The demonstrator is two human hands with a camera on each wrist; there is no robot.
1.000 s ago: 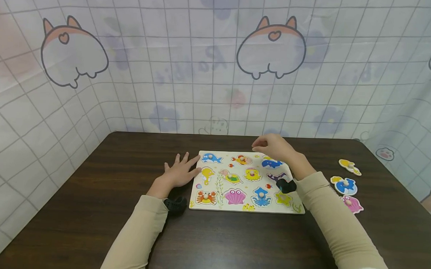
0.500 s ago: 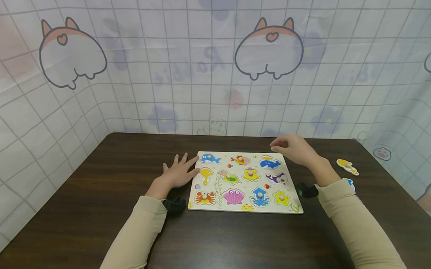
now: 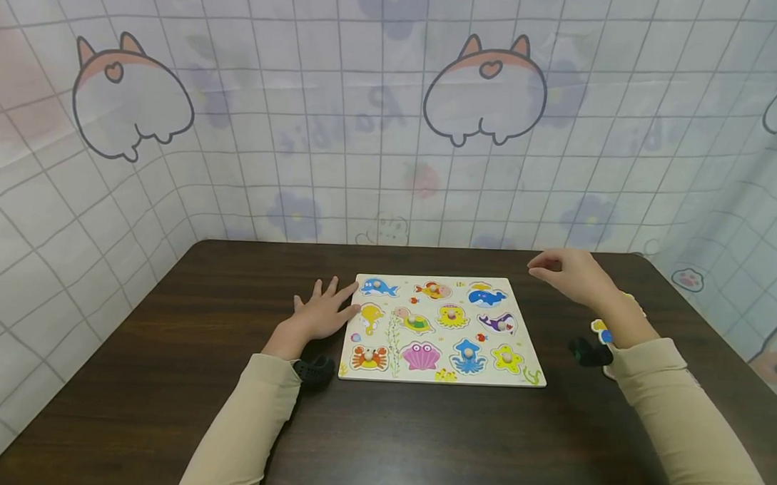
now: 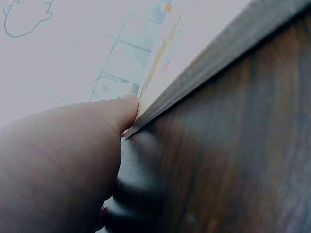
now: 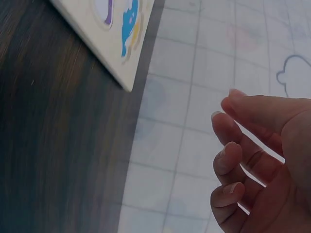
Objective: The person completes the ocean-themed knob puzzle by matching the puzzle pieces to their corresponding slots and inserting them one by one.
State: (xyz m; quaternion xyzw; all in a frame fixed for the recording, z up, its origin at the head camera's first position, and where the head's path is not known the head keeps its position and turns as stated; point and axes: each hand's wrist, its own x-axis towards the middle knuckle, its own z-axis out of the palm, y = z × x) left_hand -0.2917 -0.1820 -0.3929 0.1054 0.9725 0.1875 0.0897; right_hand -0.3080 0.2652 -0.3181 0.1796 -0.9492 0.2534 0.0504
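A cream wooden puzzle board with sea-animal pictures lies on the table. Knobs show on several of its pieces, such as the crab and the starfish. No knob shows on the blue whale, seahorse or pink shell pictures. My left hand lies with fingers spread, thumb and index finger touching the board's left edge. Over the table, right of the board, my right hand hovers with loosely curled fingers; it holds nothing.
Loose puzzle pieces lie at the right, mostly hidden behind the right forearm; a blue and yellow piece peeks out. The dark wooden table meets a patterned cloth at the back and sides.
My right hand has moved right, from above the board's upper right to beyond its right edge. Its forearm now covers most of the loose pieces. My left hand stays in place.
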